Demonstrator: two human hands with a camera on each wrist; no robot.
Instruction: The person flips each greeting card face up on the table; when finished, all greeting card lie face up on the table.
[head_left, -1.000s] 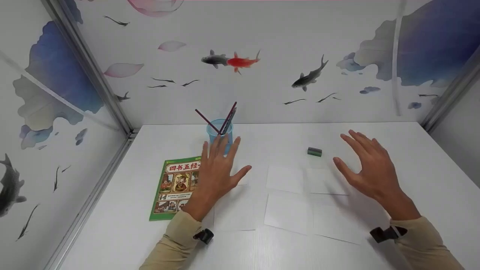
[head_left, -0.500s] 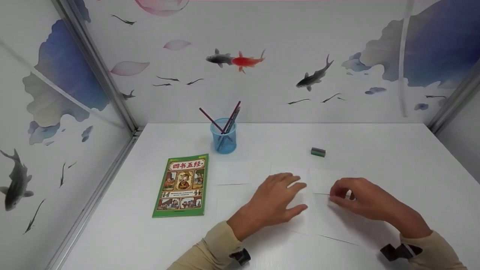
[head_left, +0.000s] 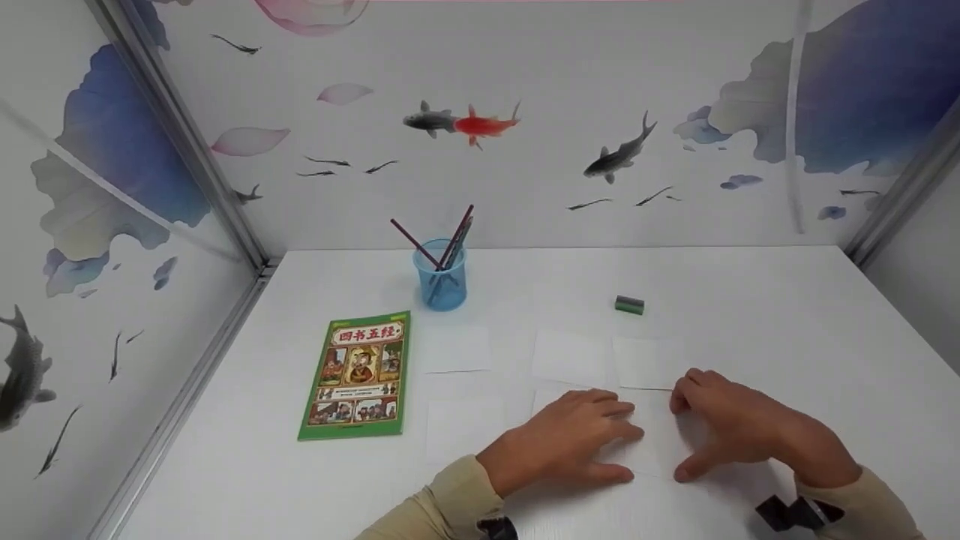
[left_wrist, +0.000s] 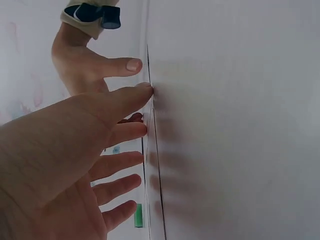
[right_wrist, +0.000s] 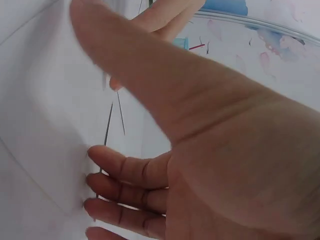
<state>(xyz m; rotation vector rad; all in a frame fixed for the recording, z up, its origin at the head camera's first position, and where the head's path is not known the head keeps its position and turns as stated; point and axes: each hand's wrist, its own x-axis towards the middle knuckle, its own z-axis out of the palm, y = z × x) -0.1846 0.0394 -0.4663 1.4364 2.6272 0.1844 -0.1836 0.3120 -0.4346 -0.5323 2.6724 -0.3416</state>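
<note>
Several thin white square sheets lie in rows on the white table. My left hand (head_left: 566, 442) is over the front sheets, fingers spread and fingertips down at the paper. Facing it, my right hand (head_left: 739, 427) has its thumb apart from its fingers, the fingertips at the right side of the front right sheet (head_left: 651, 450). In the right wrist view the right hand's fingers (right_wrist: 131, 167) reach the paper surface. The left wrist view has the left thumb (left_wrist: 131, 97) at a sheet's edge. Behind the hands lie a back right sheet (head_left: 645, 360) and a back middle sheet (head_left: 571, 354).
A green comic-style book (head_left: 356, 375) lies at the left. Behind it stands a blue see-through cup (head_left: 442, 289) holding several pencils. A small green and grey block (head_left: 629, 304) sits at the back right. Two more sheets lie beside the book, including a back left sheet (head_left: 456, 349).
Both hands have come down from above the table, the left one moving right, away from the book and cup. The right hand's thumb and fingers, close together half a second ago, are now apart.
</note>
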